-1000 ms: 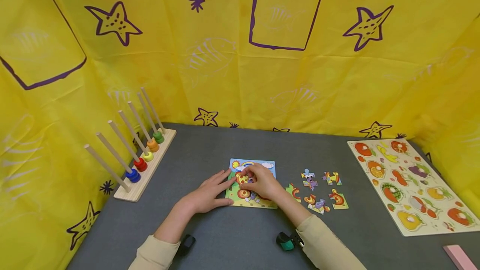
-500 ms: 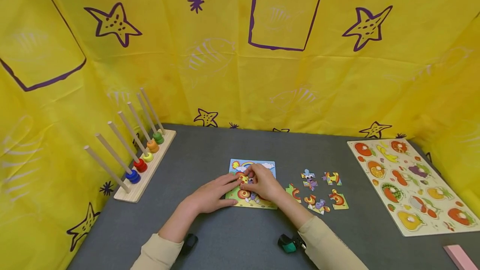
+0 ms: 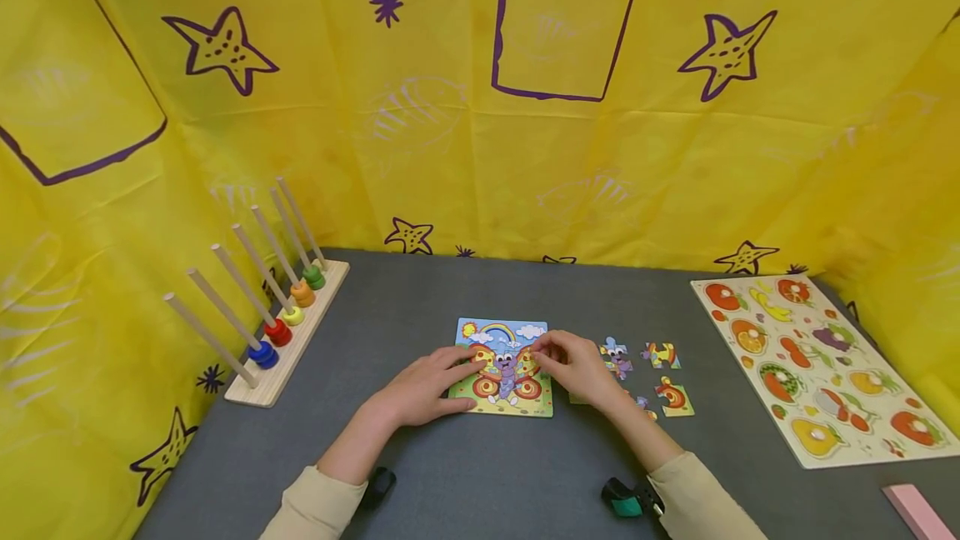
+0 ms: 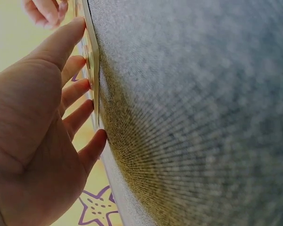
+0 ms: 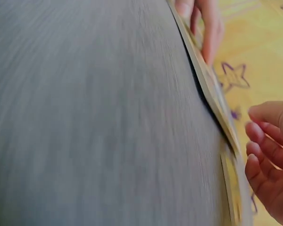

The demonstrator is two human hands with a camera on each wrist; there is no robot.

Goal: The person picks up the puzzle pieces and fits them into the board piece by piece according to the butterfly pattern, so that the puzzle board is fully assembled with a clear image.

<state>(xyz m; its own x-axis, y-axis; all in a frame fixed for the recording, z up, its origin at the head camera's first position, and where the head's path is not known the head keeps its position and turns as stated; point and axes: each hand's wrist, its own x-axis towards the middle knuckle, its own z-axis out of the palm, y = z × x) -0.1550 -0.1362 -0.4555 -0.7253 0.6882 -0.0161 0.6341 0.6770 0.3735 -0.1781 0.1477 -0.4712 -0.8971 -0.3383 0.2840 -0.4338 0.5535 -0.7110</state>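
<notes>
Head view: yellow cloth (image 3: 420,165) with purple starfish surrounds a dark grey table (image 3: 465,473).
Beneath it, the fruit board (image 3: 806,361) lies at the right and a wooden peg stand (image 3: 296,340) with coloured rings at the left; between them, nearer the middle, lies the butterfly puzzle (image 3: 504,394). The left hand (image 3: 423,386), relaxed, rests its fingertips on the puzzle's left side; the right hand (image 3: 577,365), loosely curled and grasping nothing, is just beside the right edge. Beyond it lie loose pieces (image 3: 677,399), some partly hidden. Half a second ago the right hand covered the puzzle's middle; it has moved rightward, uncovering the butterfly's face, while the left hand has stayed.
</notes>
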